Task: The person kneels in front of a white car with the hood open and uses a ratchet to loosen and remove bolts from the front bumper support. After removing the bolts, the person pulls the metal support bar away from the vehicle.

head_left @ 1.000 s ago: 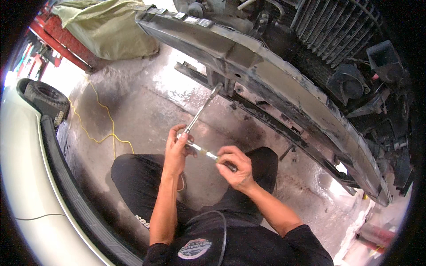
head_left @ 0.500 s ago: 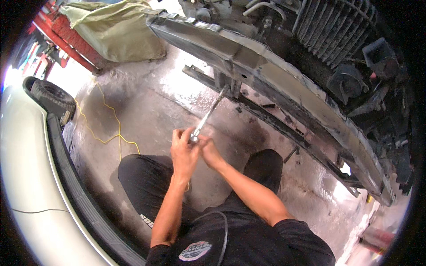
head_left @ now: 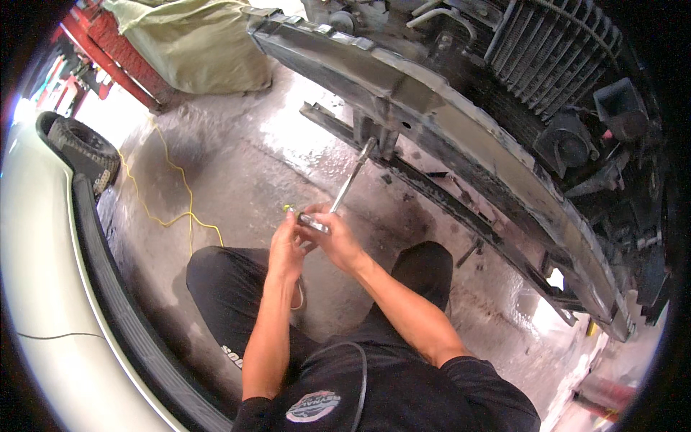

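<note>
Both hands meet in front of my knees. My left hand (head_left: pixel 286 248) grips a short, shiny metal piece (head_left: pixel 314 223), shaped like a socket, which bridges to the right fingers. A small yellow-green spot shows by the left thumb; its nature is unclear. Against a long, slim metal bar tool (head_left: pixel 351 181) closes my right hand (head_left: pixel 338 241). The bar slants up and away, its darker far end overlapping a bracket under the vehicle's front crossbeam (head_left: pixel 461 119) in view. Whether that end touches the bracket, or the bar joins the short piece, I cannot tell.
A ribbed radiator (head_left: pixel 554 57) and dark engine-bay parts lie behind the crossbeam. A lower rail (head_left: pixel 461 205) runs beneath it. Left stands a pale vehicle (head_left: pixel 43 237) with a black step. A yellow cord (head_left: pixel 188 194) crosses the floor near a draped cover (head_left: pixel 194 50).
The short shiny piece now lies crosswise between both hands, at an angle to the long bar. My right fingers have moved up to the bar's near end; the left hand has shifted slightly left.
</note>
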`<action>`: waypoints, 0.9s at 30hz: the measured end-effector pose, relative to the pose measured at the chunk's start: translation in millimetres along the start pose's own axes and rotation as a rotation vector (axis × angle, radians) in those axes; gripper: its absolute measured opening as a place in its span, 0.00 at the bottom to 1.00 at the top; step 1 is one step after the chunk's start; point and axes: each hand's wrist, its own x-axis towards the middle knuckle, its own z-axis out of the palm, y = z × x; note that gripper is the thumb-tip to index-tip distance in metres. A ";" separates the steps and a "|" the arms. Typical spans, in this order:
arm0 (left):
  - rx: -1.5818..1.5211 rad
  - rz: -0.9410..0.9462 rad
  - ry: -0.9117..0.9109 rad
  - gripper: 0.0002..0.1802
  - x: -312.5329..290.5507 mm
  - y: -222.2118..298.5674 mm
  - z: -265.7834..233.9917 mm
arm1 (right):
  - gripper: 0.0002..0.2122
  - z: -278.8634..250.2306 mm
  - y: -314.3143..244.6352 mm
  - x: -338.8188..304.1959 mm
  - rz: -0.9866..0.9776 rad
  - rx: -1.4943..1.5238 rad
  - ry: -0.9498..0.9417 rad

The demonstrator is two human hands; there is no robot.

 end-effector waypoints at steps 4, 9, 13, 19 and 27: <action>0.064 0.207 -0.051 0.24 13.9 1.6 8.7 | 0.17 -8.0 -2.2 1.2 -0.168 -0.253 0.072; 0.364 0.575 0.023 0.25 -6.7 26.4 34.1 | 0.22 -1.4 -25.9 -24.0 -0.075 -0.469 0.138; 0.791 0.865 -0.026 0.15 -33.5 27.8 51.5 | 0.20 5.4 -26.4 -32.5 -0.167 -0.521 0.202; 1.153 1.240 -0.052 0.23 -42.1 17.6 60.3 | 0.24 35.0 -78.2 -77.9 -0.157 -0.432 0.165; 1.187 1.210 -0.088 0.36 -48.8 27.3 61.6 | 0.20 81.3 -85.4 -112.8 -0.615 -1.178 0.182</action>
